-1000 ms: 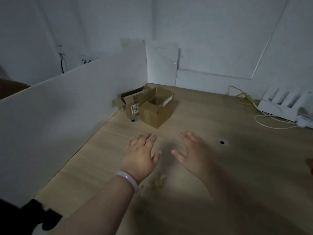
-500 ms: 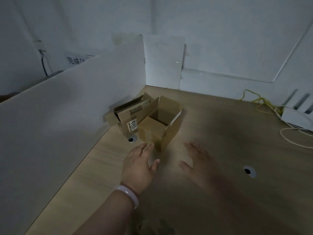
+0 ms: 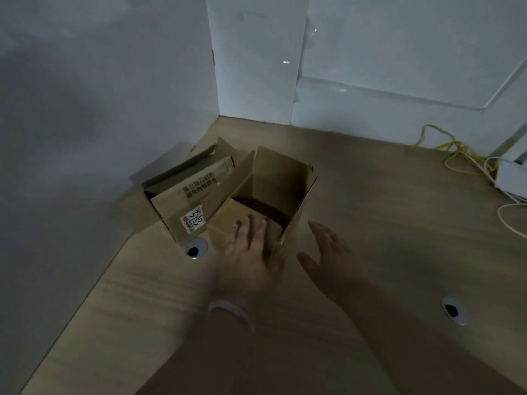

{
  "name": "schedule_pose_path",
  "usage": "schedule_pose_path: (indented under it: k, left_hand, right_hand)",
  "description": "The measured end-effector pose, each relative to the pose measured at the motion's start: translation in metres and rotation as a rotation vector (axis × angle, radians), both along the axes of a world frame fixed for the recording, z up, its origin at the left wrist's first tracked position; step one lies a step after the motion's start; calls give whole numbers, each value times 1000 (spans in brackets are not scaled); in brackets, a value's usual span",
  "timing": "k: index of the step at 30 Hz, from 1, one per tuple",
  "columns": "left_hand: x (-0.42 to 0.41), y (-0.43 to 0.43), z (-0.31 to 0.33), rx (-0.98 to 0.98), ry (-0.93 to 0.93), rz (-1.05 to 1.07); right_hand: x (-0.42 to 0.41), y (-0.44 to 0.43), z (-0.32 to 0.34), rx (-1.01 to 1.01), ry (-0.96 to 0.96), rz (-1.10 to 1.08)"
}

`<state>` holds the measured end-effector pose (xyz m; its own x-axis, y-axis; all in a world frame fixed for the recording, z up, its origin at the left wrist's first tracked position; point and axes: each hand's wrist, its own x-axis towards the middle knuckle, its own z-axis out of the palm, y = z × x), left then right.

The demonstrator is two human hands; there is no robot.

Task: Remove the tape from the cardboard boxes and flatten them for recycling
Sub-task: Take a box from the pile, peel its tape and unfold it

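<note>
Two brown cardboard boxes stand on the wooden desk [image 3: 370, 209] near the left partition. The nearer box [image 3: 273, 181] is open at the top, flaps up, its inside dark. Behind it to the left, the second box [image 3: 182, 201] leans open and carries a white label and printed text. My left hand [image 3: 251, 252], with a pale bracelet on the wrist, lies with straight fingers against the near flap of the nearer box. My right hand [image 3: 328, 258] hovers with fingers spread just right of that box, not touching it. No tape is discernible in this dim light.
A white partition [image 3: 99, 138] closes the desk's left side and a white wall panel [image 3: 256, 67] the back corner. Two round cable holes [image 3: 195, 250] [image 3: 453, 310] sit in the desktop. Yellow and white cables [image 3: 462, 158] and a white device [image 3: 510, 178] lie at the far right.
Both hands moved forward toward the boxes. My left hand now touches the nearer box's front flap, and my right hand has come up beside it. The view has moved closer.
</note>
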<state>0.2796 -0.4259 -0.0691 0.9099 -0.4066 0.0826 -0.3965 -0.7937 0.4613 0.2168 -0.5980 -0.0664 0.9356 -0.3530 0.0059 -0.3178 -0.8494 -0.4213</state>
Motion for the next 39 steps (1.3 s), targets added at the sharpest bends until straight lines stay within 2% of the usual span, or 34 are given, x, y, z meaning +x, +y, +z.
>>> schedule_pose_path:
  k: [4, 7, 11, 13, 15, 18, 20, 22, 23, 26, 29, 31, 35, 39]
  left_hand:
    - [12, 3, -19, 15, -50, -90]
    - [13, 13, -22, -96, -145, -204]
    - [13, 23, -25, -280, -142, -406]
    - [8, 25, -25, -336, -72, -428]
    - [-3, 26, -26, -363, -70, -394]
    - [-20, 25, -26, -377, -5, -149]
    - [-35, 27, -22, -511, 157, 21]
    - [-51, 31, -19, -654, 347, 101]
    - [-60, 35, -18, -665, 419, 118]
    - [-89, 46, -15, -543, 584, 124]
    - [-120, 47, -10, -565, 656, 143]
    - [-141, 43, 0, -580, 692, 125]
    - [-178, 34, 12, -681, 771, 75]
    - [-214, 26, 25, -688, 770, -67]
  right_hand:
    - [6, -11, -21, 84, -51, -27]
    - [5, -21, -32, 173, -102, -108]
    - [1, -40, -31, 484, -181, -374]
    - [-6, -43, -25, 723, -196, -456]
    - [-17, -41, -23, 827, -192, -462]
    - [-37, -32, -23, 817, -124, -427]
    - [-56, -23, -26, 819, -96, -407]
    - [-81, -10, -24, 809, -98, -399]
    - [-95, -4, -24, 792, -108, -405]
    - [-141, 10, -21, 779, -85, -403]
    - [-183, 23, -26, 779, 2, -379]
    - [-207, 31, -26, 775, 16, -451]
    - [-251, 36, -12, 816, -98, -502]
    - [-300, 34, 4, 767, -165, -570]
